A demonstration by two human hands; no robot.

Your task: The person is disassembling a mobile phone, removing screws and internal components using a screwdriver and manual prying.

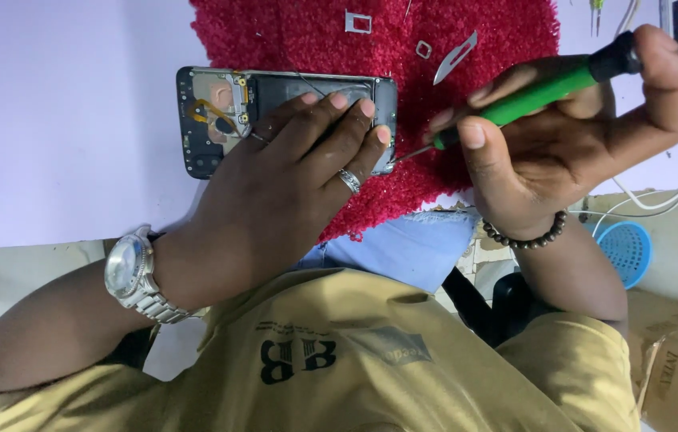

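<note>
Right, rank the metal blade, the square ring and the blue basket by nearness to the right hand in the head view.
1. metal blade, on the red mat just left of the right hand.
2. square ring, farther left on the mat.
3. blue basket, below on the floor.

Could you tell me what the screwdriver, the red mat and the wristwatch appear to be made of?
Screwdriver: glossy green handle, probably plastic, with a black cap and a thin shiny metal shaft. Red mat: shaggy, fuzzy pile, apparently textile. Wristwatch: silvery polished case and link band, seemingly steel.

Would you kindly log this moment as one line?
left hand: pressing opened phone | right hand: green screwdriver, tip at phone edge | red mat
</note>
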